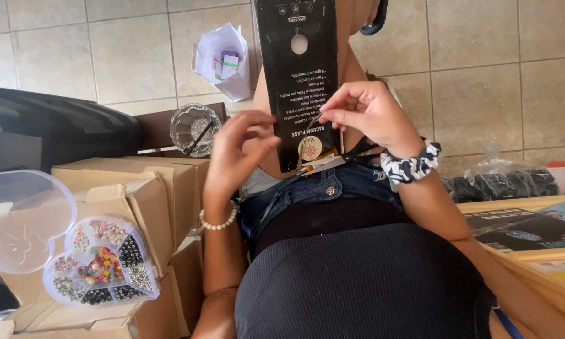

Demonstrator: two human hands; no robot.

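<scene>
Right hand (370,113) fingers pinch a thin thread; left hand (238,147) fingers curl loosely.

hands (295,135): 2 | black box (300,75): 1 | bead case (100,260): 1 | glass dish (194,127): 1 | scissors (332,160): 1

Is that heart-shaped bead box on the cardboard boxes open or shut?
Open. The clear lid is swung up and back to the left, leaving the bead box with its compartments of coloured beads uncovered.

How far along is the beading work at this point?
Set up: the heart-shaped bead box sits open on cardboard boxes. In hand: the left hand and right hand pinch something thin, hard to make out, over the black box and scissors. Left: no strung piece shows.
</scene>
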